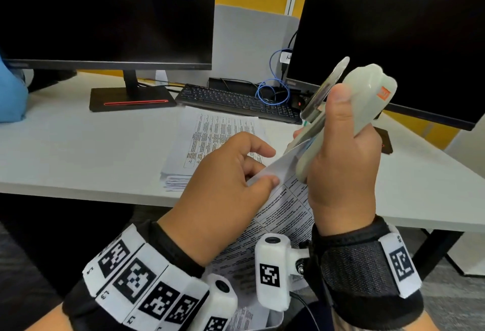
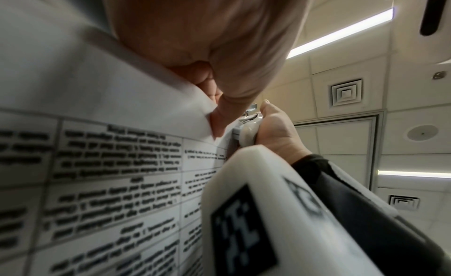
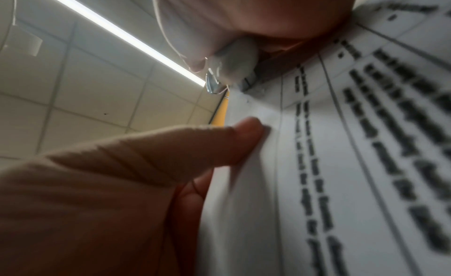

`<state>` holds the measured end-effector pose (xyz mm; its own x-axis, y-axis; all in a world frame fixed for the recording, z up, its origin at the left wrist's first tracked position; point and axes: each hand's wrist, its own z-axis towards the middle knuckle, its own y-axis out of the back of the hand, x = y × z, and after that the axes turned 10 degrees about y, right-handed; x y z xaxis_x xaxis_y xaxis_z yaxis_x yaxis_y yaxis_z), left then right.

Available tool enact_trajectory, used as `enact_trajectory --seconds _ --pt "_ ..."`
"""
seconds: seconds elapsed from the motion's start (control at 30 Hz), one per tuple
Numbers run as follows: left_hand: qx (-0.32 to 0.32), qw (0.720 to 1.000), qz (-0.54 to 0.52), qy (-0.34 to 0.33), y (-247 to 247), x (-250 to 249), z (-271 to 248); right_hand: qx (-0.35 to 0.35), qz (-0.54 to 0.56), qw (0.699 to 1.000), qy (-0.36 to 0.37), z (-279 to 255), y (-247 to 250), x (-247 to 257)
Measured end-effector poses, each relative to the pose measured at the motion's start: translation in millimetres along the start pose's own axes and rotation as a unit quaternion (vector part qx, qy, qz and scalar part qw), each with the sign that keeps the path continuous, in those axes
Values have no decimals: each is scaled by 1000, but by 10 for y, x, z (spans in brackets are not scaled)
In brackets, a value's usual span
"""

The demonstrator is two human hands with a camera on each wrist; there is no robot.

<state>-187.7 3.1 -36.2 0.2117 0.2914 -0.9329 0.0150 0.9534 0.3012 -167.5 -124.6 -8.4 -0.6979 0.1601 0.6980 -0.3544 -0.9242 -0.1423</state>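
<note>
A pale green stapler (image 1: 359,99) is gripped in my right hand (image 1: 341,162), held upright above the desk edge with its jaws around the top corner of a printed paper sheaf (image 1: 283,207). My left hand (image 1: 231,173) pinches that same corner between thumb and fingers, just left of the stapler. In the left wrist view the thumb (image 2: 219,123) presses on the folded paper (image 2: 122,164) near the stapler's metal tip (image 2: 249,118). The right wrist view shows the stapler's base (image 3: 234,67) against the paper (image 3: 341,164) and my left thumb (image 3: 219,141) on the sheet.
A stack of printed sheets (image 1: 210,141) lies on the white desk (image 1: 78,147). Behind it are a black keyboard (image 1: 236,99), two dark monitors (image 1: 105,10) (image 1: 393,36) and blue cables (image 1: 273,89). A small dark object (image 1: 385,141) sits right of my hand.
</note>
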Motion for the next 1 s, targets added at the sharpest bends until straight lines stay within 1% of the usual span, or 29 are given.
enact_trajectory --seconds 0.1,0.17,0.33,0.4,0.47,0.53,0.6,0.67,0.73,1.0 --pt "0 1000 1 -9 -22 24 8 3 0 1000 24 15 2 4" --pt "4 1000 5 -19 -49 51 12 14 -5 1000 24 28 2 -7" --pt "30 999 37 -3 -47 195 88 65 -1 998 -28 23 32 -117" --pt "12 999 30 -2 -6 256 126 38 40 997 -59 46 81 -160" --pt "-15 1000 2 -11 44 304 145 -9 81 994 -71 97 146 -176" --pt "-25 998 -32 -42 91 317 152 -51 99 991 -77 146 205 -165" --pt "-19 996 -37 -78 125 322 159 -73 101 989 -79 184 251 -159" --pt "-20 993 -28 -111 148 339 168 -85 101 988 -81 205 283 -155" --pt "-25 991 -23 -131 160 364 176 -94 97 987 -86 214 300 -154" --pt "-18 990 -41 -133 155 411 189 -86 78 988 -106 213 310 -200"
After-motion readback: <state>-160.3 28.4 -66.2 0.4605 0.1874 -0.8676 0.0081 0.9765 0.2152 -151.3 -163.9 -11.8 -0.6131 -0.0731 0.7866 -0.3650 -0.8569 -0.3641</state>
